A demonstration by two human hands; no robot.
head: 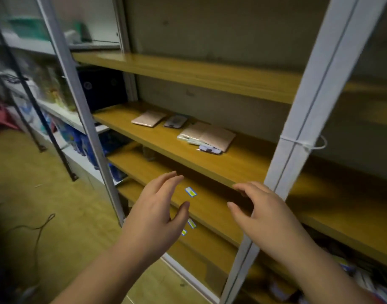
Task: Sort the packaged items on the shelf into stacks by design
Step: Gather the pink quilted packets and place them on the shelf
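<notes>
Flat packaged items lie on the middle wooden shelf (166, 145). At the back left sits a single pink packet (148, 118), with a dark grey packet (175, 121) beside it. Further right a loose pile (210, 137) has pink packets on top, white-green ones under them, and a small white-purple packet (210, 149) sticking out at the front. My left hand (157, 211) and my right hand (262, 211) hover in front of the shelf's front edge, below the pile. Both are empty with fingers spread, touching no packet.
White metal uprights stand at left (78, 102) and right (298, 137) of the shelf bay, the right one bound with a cable tie (306, 145). Lower shelves carry small yellow-blue labels (190, 191). A neighbouring rack at left holds blurred goods. A cable (41, 229) lies on the floor.
</notes>
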